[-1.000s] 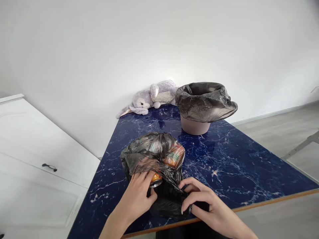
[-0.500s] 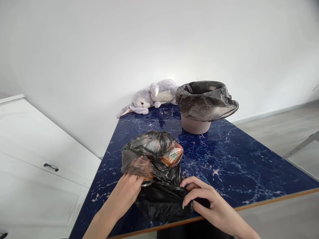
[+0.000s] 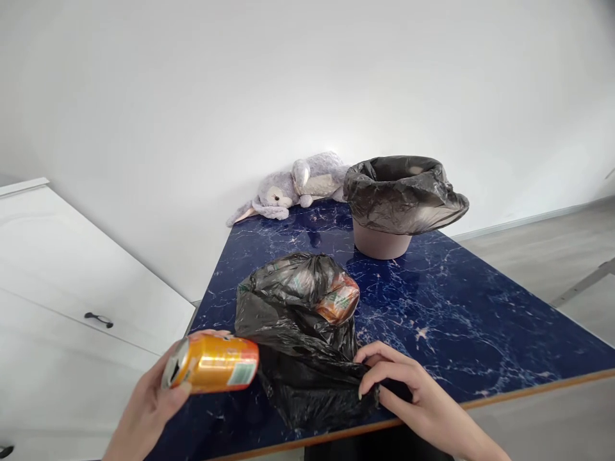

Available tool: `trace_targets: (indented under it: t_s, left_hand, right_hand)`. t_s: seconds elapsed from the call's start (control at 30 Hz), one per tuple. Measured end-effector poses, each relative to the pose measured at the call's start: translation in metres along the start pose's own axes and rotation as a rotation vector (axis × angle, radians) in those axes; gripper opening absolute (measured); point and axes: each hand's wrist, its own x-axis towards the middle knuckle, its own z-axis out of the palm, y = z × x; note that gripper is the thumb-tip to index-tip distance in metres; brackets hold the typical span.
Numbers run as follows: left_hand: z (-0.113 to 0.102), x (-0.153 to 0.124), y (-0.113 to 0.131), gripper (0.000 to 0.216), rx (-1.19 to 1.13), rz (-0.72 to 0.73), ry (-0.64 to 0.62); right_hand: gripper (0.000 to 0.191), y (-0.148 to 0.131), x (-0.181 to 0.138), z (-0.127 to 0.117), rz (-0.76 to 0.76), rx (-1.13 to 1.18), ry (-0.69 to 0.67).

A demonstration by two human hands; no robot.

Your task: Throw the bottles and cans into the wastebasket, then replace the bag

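An orange drink can lies sideways in my left hand, its opened top toward the left. The can is just left of a black plastic bag, over the table's near left part. Through the thin film of the bag, another orange can and other printed shapes show. My right hand pinches the edge of the bag's mouth on its right side, thumb and fingers closed on the film.
A pinkish bin lined with a black bag stands at the back right of the blue marble-patterned table. A grey plush rabbit lies against the wall. White drawers stand to the left.
My left hand has come out of the black bag and moved left and down, bringing out the orange can. My right hand keeps its hold on the bag's edge.
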Motion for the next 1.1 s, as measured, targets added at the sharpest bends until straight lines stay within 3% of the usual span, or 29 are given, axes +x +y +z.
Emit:
trace_targets:
  t_s: [0.1,0.2,0.37,0.67,0.73,0.77,0.83,0.87,0.9,0.93,0.97,1.0,1.03,1.1]
  left_hand:
    - [-0.017,0.023,-0.019,0.089,0.057,-0.087,0.238]
    - [-0.019,0.044,-0.031,0.078,0.136,-0.141,0.346]
    - [-0.012,0.060,-0.033,0.066,0.278,-0.190,0.401]
    - [0.002,0.063,-0.034,0.076,0.339,-0.169,0.345]
    - [0.007,0.057,-0.040,0.088,0.374,-0.064,0.409]
    - [0.010,0.052,-0.043,0.093,0.414,0.056,0.475]
    - [0.019,0.034,-0.048,0.086,0.522,0.393,0.619]
    - [0.024,0.022,-0.048,0.070,0.568,0.566,0.639]
    - [0.031,0.010,-0.047,0.047,0.614,0.693,0.621]
    - [0.038,-0.003,-0.045,0.028,0.663,0.778,0.500]
    - [0.045,-0.015,-0.041,0.020,0.697,0.849,0.271]
    - [0.054,-0.026,-0.037,0.024,0.729,0.890,0.008]
    - [0.062,-0.034,-0.032,0.030,0.752,0.891,-0.178]
    - [0.080,-0.044,-0.026,0.042,0.765,0.825,-0.370]
  right_hand:
    - [0.031,0.000,0.000,0.000,-0.016,-0.031,0.018]
    - [0.033,-0.001,0.001,0.000,0.003,-0.048,0.008]
    - [0.033,-0.004,0.001,0.000,0.020,-0.056,-0.022]
    - [0.032,-0.004,0.000,0.001,0.023,-0.060,-0.032]
    - [0.031,-0.004,0.000,0.001,0.022,-0.060,-0.028]
    - [0.031,-0.004,0.000,0.001,0.029,-0.058,-0.029]
    - [0.031,-0.003,0.000,0.000,0.043,-0.050,-0.033]
    - [0.031,-0.003,0.000,0.000,0.044,-0.046,-0.037]
    - [0.031,-0.003,0.000,0.000,0.041,-0.042,-0.039]
    - [0.031,-0.002,0.000,0.000,0.033,-0.038,-0.038]
    - [0.030,-0.002,0.000,-0.001,0.022,-0.032,-0.035]
    - [0.029,-0.002,0.000,-0.001,0.013,-0.024,-0.031]
    - [0.029,-0.002,0.000,-0.002,0.007,-0.015,-0.027]
    - [0.027,-0.003,0.000,-0.003,-0.009,0.005,-0.020]
